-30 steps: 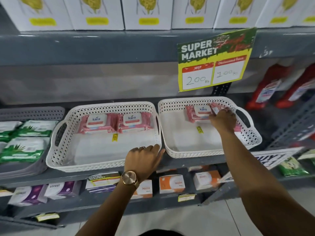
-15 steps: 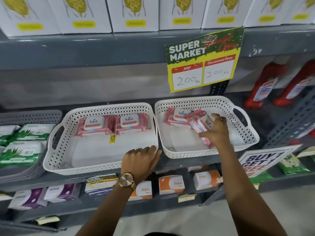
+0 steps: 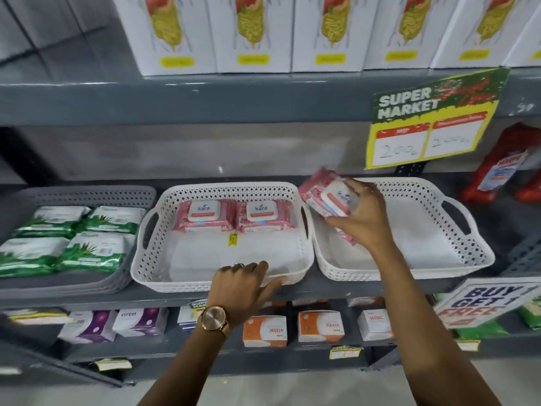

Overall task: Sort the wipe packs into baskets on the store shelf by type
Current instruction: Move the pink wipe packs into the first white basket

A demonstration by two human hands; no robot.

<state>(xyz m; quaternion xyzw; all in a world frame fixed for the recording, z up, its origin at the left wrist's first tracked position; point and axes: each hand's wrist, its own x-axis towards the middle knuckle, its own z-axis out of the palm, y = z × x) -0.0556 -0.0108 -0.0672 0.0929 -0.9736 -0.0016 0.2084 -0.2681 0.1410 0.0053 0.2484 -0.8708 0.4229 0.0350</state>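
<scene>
My right hand (image 3: 361, 216) grips pink wipe packs (image 3: 328, 194), lifted above the left rim of the right white basket (image 3: 456, 227), which otherwise looks bare inside. The middle white basket (image 3: 152, 253) holds two pink packs (image 3: 232, 216) side by side at its back. My left hand (image 3: 246, 284) rests on that basket's front rim, fingers curled over the edge. A grey basket (image 3: 87, 194) at the left holds several green and white wipe packs (image 3: 70, 238).
A yellow and green price sign (image 3: 430, 121) hangs from the upper shelf above the right basket. White boxes line the top shelf. Red pouches (image 3: 497, 165) stand at the far right. Small boxes sit on the lower shelf, with a "buy 1 get 1 free" sign (image 3: 483, 300) at its right.
My right hand picked the pink packs up out of the right basket and carried them left toward the middle basket. My left hand stayed on the middle basket's rim.
</scene>
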